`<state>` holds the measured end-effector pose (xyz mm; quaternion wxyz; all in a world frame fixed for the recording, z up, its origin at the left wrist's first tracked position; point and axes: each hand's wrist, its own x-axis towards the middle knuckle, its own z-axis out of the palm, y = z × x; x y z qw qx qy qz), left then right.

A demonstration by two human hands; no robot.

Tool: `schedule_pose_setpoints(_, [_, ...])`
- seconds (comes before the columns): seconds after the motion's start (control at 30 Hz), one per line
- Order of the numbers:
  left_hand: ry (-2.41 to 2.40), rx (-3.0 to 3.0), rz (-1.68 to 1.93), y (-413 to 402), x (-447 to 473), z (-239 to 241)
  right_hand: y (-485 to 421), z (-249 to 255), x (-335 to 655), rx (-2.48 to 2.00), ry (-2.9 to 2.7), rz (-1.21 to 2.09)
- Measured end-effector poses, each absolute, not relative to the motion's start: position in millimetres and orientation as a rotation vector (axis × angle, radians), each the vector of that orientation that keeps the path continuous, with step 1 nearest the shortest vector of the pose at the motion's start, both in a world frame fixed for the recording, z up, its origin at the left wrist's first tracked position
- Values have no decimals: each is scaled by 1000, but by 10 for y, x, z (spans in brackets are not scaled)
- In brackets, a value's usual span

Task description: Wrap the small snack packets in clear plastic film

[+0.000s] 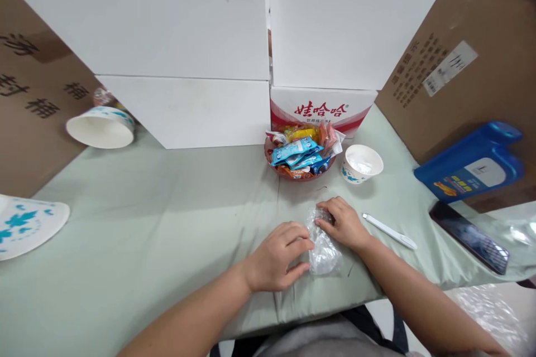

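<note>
A piece of clear bubble wrap (324,254) lies on the cloth near the table's front edge, between my two hands. My left hand (282,254) holds its left edge with curled fingers and thumb. Bent over the upper right part of the wrap, my right hand (343,221) grips it between thumb and fingers. Whether anything is inside the wrap, I cannot tell. Just right of my right hand lies a slim white pen-like tool (389,230) with a metallic tip. Beyond my hands stands a reddish bowl (299,176) heaped with wrapped snack packets (295,150).
A paper cup (352,173) with white contents stands right of the bowl. Farther right are a blue bottle (469,164) and a phone (471,237). Tilted paper cups (100,128) are at left. White panels (188,111) and cardboard boxes (460,17) wall the table.
</note>
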<state>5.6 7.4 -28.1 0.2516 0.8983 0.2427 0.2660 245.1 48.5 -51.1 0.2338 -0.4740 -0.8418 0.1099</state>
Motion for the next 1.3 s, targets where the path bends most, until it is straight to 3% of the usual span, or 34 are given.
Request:
schedule_pose_setpoints(0.27, [478,2603,328,43,101,-328,470,-453,2507,-1276,-2084,81])
schedule_pose_setpoints(0.43, [482,2602,350,65,71,-363,447,-467,2399,-1101,-2519,205])
schedule_pose_setpoints(0.63, [509,2618,438,77,84,-449,343,-204,2449,-1034,-2353,301])
schedule_pose_setpoints(0.8, [520,2557,556,69,81,-371,-95,-101,2492,-845,-2673,567])
schedule_pose_setpoints(1.1, [706,2480,387,81,82,-340,-378,-226,2517,-926,-2483,375])
schedule_pose_setpoints(1.3, [858,2188,476,155,61,-398,114,-124,2408,-1446,-2275,427])
